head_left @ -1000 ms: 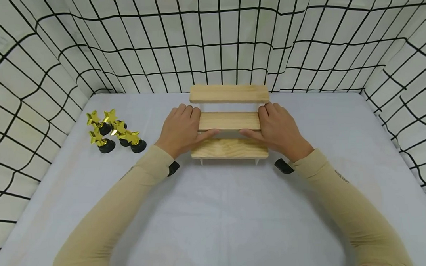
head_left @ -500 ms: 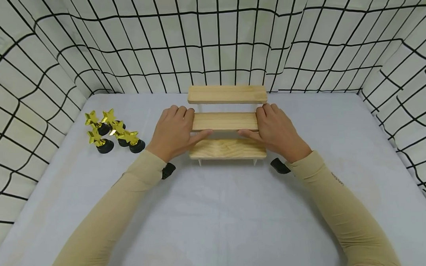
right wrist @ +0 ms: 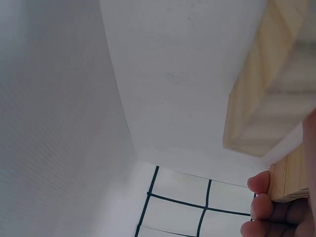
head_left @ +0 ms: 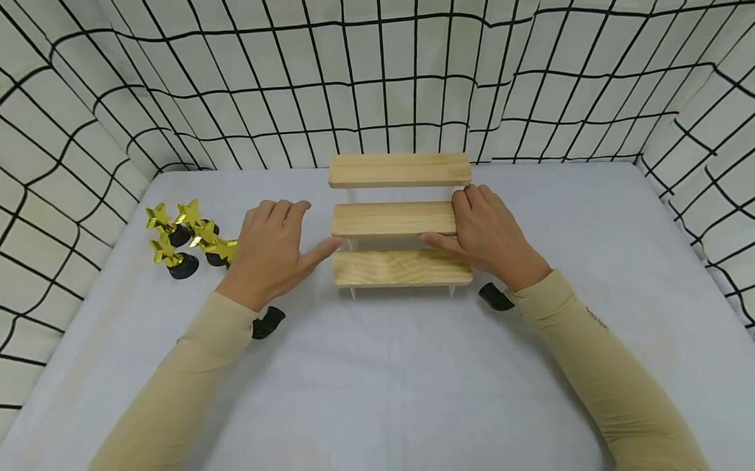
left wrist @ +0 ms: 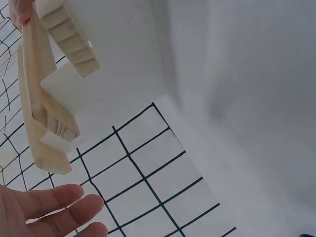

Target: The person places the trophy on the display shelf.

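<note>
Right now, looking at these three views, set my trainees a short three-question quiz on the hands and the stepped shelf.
1. True or false: the left hand grips the wooden shelf.
2. Which tier does the right hand hold? A top, B middle, C bottom.
3. What lies left of the left hand?

Key: 1 false, it is apart from the shelf with fingers straight. 2 B. 3 gold star trophies on black bases.

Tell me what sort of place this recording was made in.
Probably a staged recording booth, not a home: white cloth with a black grid walls in a plain white-covered table, holding only a three-tier wooden step shelf and small gold star trophies on black bases.
</note>
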Action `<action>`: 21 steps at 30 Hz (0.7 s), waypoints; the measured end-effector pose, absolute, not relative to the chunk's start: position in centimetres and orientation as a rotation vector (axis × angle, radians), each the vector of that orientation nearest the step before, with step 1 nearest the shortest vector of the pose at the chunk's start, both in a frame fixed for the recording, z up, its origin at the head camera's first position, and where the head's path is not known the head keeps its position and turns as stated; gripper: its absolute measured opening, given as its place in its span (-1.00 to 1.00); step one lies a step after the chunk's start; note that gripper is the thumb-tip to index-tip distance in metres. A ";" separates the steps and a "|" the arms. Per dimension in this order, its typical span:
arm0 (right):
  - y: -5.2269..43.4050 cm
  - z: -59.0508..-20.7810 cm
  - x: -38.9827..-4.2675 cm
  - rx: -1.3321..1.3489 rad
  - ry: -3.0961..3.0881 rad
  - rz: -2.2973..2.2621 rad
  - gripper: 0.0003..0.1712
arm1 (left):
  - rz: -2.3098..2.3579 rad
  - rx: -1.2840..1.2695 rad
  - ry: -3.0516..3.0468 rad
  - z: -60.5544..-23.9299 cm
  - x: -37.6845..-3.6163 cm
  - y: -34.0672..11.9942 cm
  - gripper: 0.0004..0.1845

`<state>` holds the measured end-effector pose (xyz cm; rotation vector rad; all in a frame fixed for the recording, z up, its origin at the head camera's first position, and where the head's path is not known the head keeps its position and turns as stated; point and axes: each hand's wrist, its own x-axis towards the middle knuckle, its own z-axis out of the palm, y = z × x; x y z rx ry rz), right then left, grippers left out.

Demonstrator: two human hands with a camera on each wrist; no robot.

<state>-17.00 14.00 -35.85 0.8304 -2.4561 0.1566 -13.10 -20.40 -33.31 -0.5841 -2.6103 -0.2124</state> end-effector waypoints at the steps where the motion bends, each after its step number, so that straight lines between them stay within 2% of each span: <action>1: 14.0 -35.8 -17.0 0.828 -2.457 0.158 0.14 | -0.218 -0.579 -2.605 -33.1 -13.0 -20.6 0.22; 11: 14.1 -36.2 -17.2 0.831 -2.477 0.180 0.07 | -0.296 -0.448 -2.570 -32.0 -12.4 -23.5 0.20; 21: 13.8 -36.0 -17.2 0.808 -2.464 0.160 0.16 | -0.620 -0.326 -2.482 -31.0 -12.3 -26.4 0.04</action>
